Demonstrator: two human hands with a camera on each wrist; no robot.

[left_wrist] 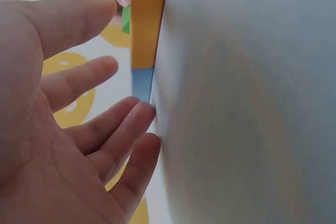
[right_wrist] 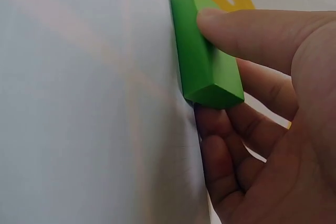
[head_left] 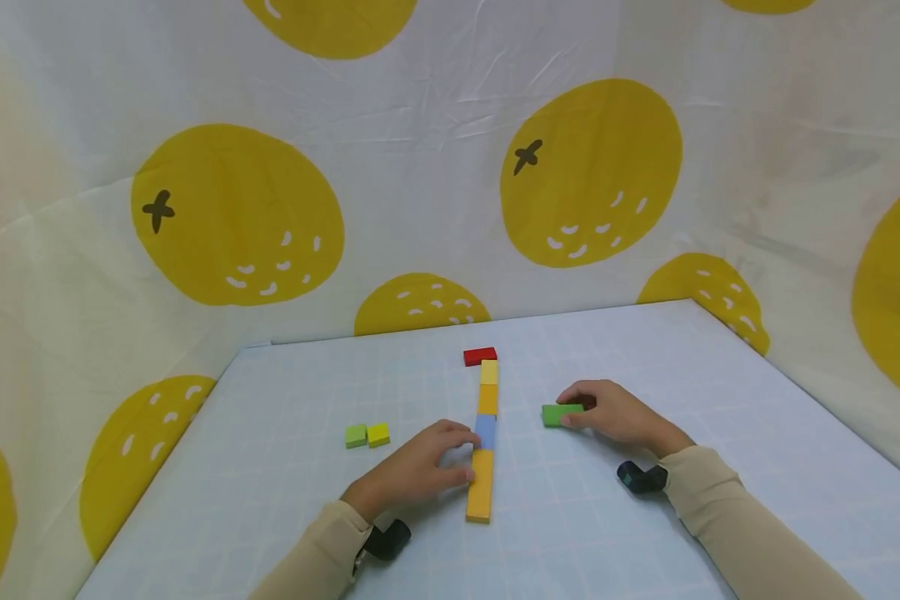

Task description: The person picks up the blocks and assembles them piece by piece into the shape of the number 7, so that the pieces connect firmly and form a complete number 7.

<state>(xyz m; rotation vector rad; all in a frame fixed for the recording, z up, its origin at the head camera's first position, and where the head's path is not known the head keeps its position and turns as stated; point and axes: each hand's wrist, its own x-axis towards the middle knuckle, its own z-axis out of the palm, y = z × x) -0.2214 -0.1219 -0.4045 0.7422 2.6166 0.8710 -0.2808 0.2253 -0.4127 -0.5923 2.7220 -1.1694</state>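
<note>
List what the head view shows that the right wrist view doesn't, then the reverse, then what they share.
Only the head view shows the left hand, the red block, the blue block, and the small green and small yellow blocks beside each other.

Only the right wrist view shows the wrist-side end of the green block, and the lower fingers of the right hand curled near it.

Both show the right hand gripping that block, the table and the yellow-printed backdrop.

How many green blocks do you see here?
2: a light-green block at left, beside a yellow block, and a darker green block pinched in the right hand.
</note>
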